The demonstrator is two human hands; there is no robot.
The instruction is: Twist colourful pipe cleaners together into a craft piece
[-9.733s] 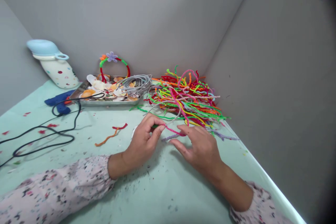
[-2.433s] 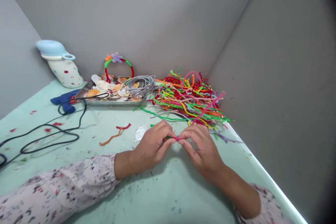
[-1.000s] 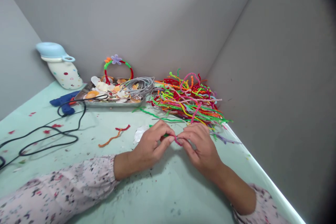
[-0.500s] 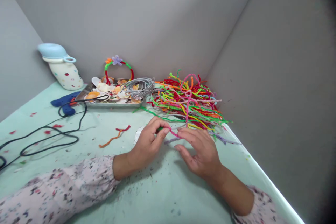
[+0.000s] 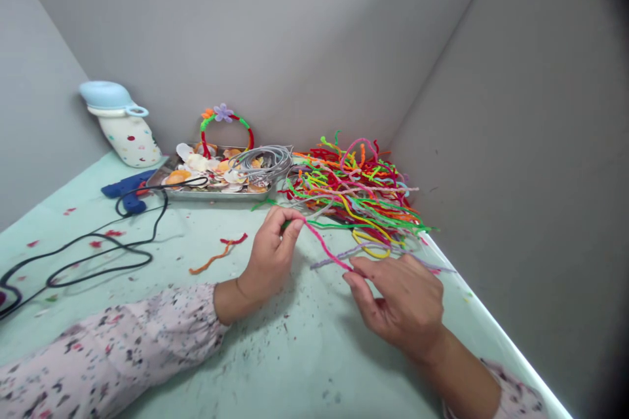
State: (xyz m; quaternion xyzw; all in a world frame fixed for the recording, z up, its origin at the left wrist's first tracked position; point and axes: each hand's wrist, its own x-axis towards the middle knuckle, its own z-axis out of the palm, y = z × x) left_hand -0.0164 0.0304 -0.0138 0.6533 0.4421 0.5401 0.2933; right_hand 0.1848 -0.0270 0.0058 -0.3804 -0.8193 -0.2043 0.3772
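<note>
A pink pipe cleaner (image 5: 324,247) stretches slanting down from left to right between my two hands, above the table. My left hand (image 5: 272,249) is closed, pinching its upper end between thumb and forefinger, where a bit of green also shows. From beside those fingertips a green pipe cleaner (image 5: 329,226) runs right toward the pile. My right hand (image 5: 405,304) is closed in a pinch on the pink strand's lower part, its thumb and forefinger together. A pale purple pipe cleaner (image 5: 344,254) lies on the table behind the pink one.
A pile of colourful pipe cleaners (image 5: 358,190) lies at the back right. Left of it are a coil of grey wire (image 5: 265,162), a metal tray (image 5: 216,196) of shells and a flowered hoop (image 5: 252,139). A blue glue gun (image 5: 128,186), black cord (image 5: 98,234) and white bottle (image 5: 128,137) stand farther left.
My right hand has moved right and toward me, and its fingers have closed on the pink pipe cleaner, which is now drawn out longer. My left hand has shifted slightly left.
</note>
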